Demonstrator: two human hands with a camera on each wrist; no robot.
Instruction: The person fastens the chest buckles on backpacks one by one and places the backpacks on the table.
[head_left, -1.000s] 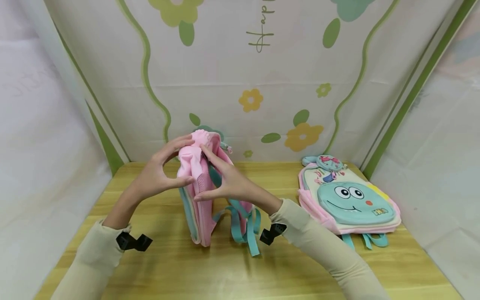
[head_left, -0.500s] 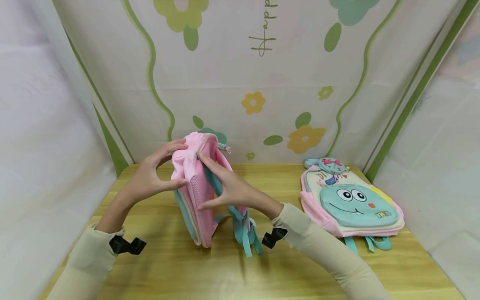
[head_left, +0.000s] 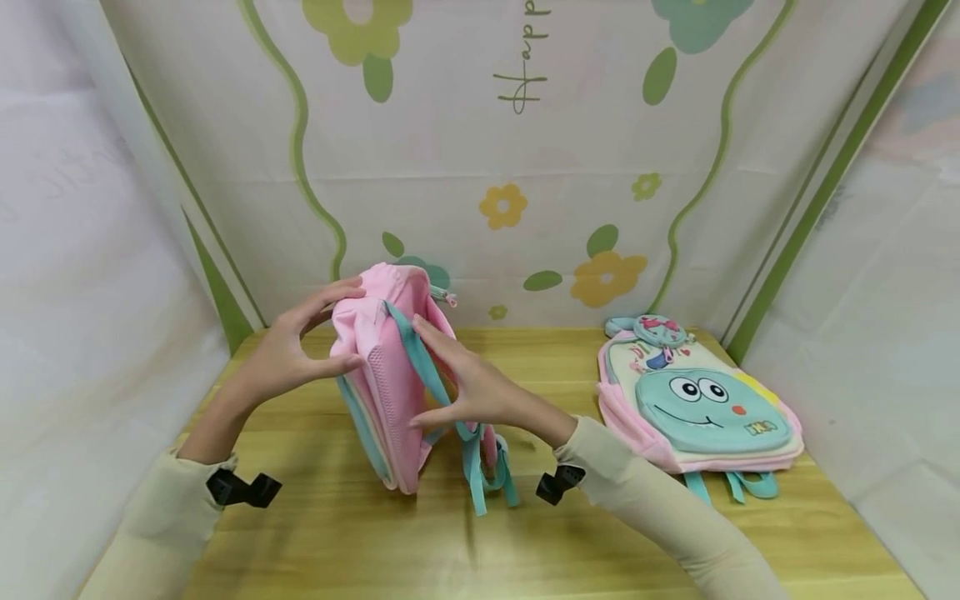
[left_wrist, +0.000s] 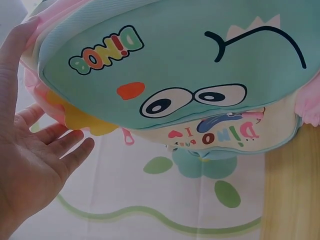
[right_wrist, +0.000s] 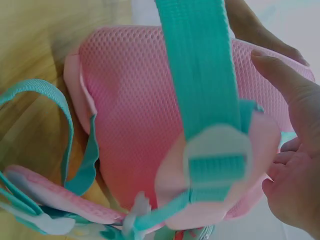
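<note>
A pink and teal children's backpack [head_left: 397,375] stands on the table, tilted left, its pink mesh back [right_wrist: 132,95] facing the right hand. My left hand [head_left: 281,358] grips its upper left side, thumb and fingertips apart along the edge. The left wrist view shows its teal front pocket [left_wrist: 185,65] with a dinosaur face. Beside the back panel, my right hand [head_left: 480,387] has thumb and fingers spread. In the right wrist view, that thumb overlaps the mesh, near a teal strap [right_wrist: 200,70] with a pale buckle [right_wrist: 217,155].
A second matching backpack [head_left: 712,408] lies face up at the right of the wooden table [head_left: 465,550], a small round pouch [head_left: 660,329] at its top. White fabric walls with printed flowers surround the table on three sides.
The backpack's upper part has leaned left, with my left hand following it. My right hand has slid right and slightly down, and the teal strap now shows more between hand and bag.
</note>
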